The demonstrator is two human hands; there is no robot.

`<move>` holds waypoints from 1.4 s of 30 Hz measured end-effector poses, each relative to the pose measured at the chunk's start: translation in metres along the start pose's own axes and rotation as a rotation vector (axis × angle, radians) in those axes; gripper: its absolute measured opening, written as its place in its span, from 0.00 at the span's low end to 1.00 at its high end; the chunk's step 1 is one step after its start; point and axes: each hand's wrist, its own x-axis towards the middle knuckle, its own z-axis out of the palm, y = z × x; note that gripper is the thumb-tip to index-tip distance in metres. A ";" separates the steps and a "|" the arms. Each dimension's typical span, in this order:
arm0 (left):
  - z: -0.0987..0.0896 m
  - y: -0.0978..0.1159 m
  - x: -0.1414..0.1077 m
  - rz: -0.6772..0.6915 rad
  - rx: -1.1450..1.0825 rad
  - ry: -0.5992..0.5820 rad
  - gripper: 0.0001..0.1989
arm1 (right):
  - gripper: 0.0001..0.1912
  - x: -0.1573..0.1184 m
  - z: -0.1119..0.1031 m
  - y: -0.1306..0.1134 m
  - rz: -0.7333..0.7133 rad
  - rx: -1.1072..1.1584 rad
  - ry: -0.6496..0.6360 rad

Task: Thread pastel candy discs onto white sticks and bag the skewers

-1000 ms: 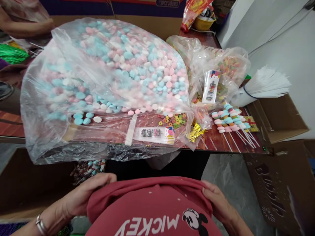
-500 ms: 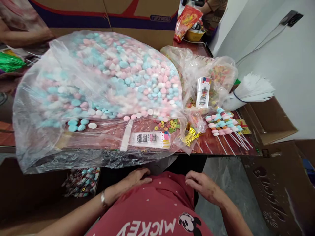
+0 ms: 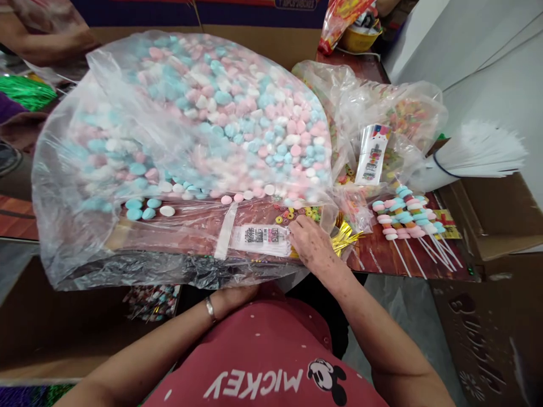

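My right hand [image 3: 311, 244] is on the right end of the printed clear wrappers [image 3: 259, 238], its fingers bent down over them beside the small gummy rings [image 3: 288, 215]. Whether it grips a wrapper cannot be made out. My left hand [image 3: 240, 295] lies low by the table edge against the red shirt, its fingers hidden. A huge clear bag of pink, blue and white candies [image 3: 212, 124] spreads behind the wrappers. Gold twist ties [image 3: 344, 237] lie just right of my right hand. Candy skewers [image 3: 409, 217] are piled further right.
More wrappers [image 3: 372, 155] rest on a bag of gummies [image 3: 407, 116]. White sticks [image 3: 479, 155] stand bundled at the right by an open carton [image 3: 500, 215]. Another carton [image 3: 63, 328] sits below left. Another person's arm [image 3: 46, 42] shows at upper left, near green tinsel [image 3: 27, 93].
My right hand has moved up and left from beside the shirt onto the wrappers. My left hand's fingers, visible before, are now hidden. The camera view has shifted.
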 end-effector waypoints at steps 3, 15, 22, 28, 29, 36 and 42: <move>-0.013 0.012 -0.021 -0.192 -0.653 -0.181 0.05 | 0.09 -0.002 0.004 0.000 -0.079 -0.024 0.022; -0.084 0.093 -0.010 0.263 0.125 0.284 0.10 | 0.04 0.000 0.007 0.006 -0.079 -0.033 0.120; -0.061 0.074 0.034 0.447 0.315 0.367 0.07 | 0.09 -0.004 0.018 0.003 -0.093 -0.080 0.202; -0.067 0.085 0.044 0.629 0.723 0.448 0.13 | 0.14 -0.008 0.004 0.003 -0.155 -0.087 0.394; -0.068 0.088 0.044 0.630 0.748 0.393 0.13 | 0.14 -0.009 0.001 0.002 -0.165 -0.078 0.414; -0.077 0.100 0.045 0.393 0.468 0.171 0.03 | 0.11 -0.020 -0.007 -0.006 -0.125 0.268 0.469; -0.081 0.107 0.032 0.375 0.243 -0.016 0.06 | 0.18 -0.036 -0.021 -0.007 0.067 0.702 0.498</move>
